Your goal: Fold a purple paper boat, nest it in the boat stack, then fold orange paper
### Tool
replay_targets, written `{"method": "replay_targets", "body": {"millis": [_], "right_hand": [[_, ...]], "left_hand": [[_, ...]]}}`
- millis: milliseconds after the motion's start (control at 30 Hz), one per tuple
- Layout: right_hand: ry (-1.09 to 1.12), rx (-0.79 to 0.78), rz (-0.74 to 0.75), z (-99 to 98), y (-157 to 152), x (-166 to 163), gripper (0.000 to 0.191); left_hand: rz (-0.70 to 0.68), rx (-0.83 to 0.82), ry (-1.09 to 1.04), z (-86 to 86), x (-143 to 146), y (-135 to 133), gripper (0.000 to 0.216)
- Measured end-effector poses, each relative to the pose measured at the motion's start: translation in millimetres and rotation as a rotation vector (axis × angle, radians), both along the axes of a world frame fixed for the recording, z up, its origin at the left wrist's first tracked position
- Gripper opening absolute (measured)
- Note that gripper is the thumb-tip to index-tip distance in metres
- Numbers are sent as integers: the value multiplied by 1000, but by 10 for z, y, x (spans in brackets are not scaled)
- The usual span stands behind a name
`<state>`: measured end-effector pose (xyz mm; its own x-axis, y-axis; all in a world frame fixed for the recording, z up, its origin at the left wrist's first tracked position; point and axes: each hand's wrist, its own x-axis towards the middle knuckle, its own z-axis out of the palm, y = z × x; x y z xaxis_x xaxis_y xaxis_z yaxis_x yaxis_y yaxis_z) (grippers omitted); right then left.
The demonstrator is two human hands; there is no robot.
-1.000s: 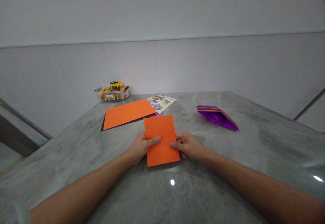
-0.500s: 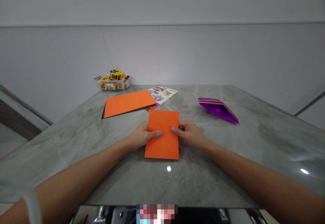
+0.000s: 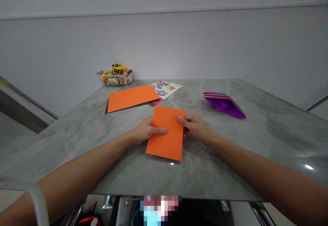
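Your left hand point(image 3: 144, 130) and right hand point(image 3: 198, 127) grasp a flat, rectangular orange paper point(image 3: 165, 145) by its sides, thumbs on its face, above a glossy, grey-veined tabletop point(image 3: 143, 180). Beyond your right fingers lies a creased purple stack point(image 3: 223, 105).

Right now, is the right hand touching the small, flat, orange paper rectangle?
Touching. The head view shows the right hand at the small orange paper rectangle, its thumb lying on the front near the right edge.

Paper point(image 3: 167, 145) between left hand point(image 3: 145, 130) and right hand point(image 3: 197, 127), sheets point(image 3: 133, 98) back left, tub point(image 3: 116, 80) beyond, stack point(image 3: 225, 105) back right
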<state>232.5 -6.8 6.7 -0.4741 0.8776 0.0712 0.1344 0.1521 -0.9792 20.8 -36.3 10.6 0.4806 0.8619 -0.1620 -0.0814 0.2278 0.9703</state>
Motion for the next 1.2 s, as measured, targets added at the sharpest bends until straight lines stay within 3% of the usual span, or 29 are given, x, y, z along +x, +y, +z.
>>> {"method": "replay_targets", "body": {"millis": [167,400,633,867,1200], "right_hand": [[-11,-52,192,-8,-10,58,54],[93,-152,346,33,-50,67,44],[168,-222,414,8,-39,59,43],[196,-127,355,-3,24,126,62],[378,-316,518,31,-17,99,59]], "left_hand": [[-111,-57,-32,26,-29,-3,30],[-142,-137,-66,60,-42,-20,37],[-176,-126,-82,45,-72,-15,39],[-201,-80,-36,54,-110,7,37],[-203,-152,-104,85,-65,-47,37]]}}
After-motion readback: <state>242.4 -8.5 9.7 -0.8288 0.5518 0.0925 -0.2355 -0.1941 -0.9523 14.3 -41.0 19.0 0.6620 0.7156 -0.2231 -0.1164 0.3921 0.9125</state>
